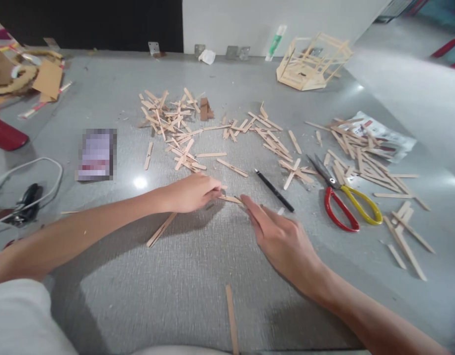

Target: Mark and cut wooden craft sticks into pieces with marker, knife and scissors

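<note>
Flat pale wooden stick could snap or slip under uneven pressure.
It spans the hands over the grey textured tabletop: left hand curled closed, pinching one end; right hand loosely extended at the other, its grip hard to tell.

Before you, the grey desk runs to a black panel and a white panel, bright reflections gleaming on its surface.
</note>
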`<control>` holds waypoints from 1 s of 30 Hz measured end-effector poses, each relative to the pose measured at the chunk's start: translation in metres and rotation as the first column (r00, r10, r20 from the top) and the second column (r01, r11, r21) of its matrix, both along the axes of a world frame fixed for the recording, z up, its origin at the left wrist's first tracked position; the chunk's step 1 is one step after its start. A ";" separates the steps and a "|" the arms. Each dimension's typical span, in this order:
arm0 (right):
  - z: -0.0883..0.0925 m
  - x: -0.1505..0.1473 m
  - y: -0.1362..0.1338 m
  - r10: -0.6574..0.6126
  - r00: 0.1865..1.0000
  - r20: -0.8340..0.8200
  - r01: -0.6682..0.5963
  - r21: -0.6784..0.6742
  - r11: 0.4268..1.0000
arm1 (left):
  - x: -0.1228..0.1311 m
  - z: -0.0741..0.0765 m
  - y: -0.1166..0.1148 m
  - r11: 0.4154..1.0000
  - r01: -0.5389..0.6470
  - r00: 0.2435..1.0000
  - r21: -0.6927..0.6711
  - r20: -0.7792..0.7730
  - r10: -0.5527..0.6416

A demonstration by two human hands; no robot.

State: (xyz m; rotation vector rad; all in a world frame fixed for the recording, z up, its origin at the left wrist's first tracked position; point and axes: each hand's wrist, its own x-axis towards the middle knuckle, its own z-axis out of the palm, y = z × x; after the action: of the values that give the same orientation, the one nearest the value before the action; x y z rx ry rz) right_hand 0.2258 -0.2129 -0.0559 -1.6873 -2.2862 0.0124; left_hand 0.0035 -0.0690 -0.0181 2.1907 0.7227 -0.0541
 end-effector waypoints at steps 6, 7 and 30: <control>-0.004 -0.005 -0.006 0.027 0.970 0.242 -0.027 -0.004 1.000 | 0.002 -0.001 -0.006 0.979 0.092 0.991 0.180 -0.117 -0.072; -0.003 -0.007 -0.006 0.032 0.965 0.259 -0.033 0.002 0.999 | 0.003 -0.001 -0.007 0.974 0.103 0.987 0.204 -0.143 -0.075; 0.022 -0.025 -0.002 0.003 0.961 0.278 0.076 -0.273 0.959 | 0.005 -0.019 -0.013 0.867 0.157 0.986 0.472 -0.129 -0.109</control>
State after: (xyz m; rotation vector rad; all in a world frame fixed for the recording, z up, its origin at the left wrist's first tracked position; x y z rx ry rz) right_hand 0.2006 -0.2152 -0.0335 -1.9829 -2.5552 0.1060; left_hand 0.0084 -0.0817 -0.0369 2.7337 0.6902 -0.0571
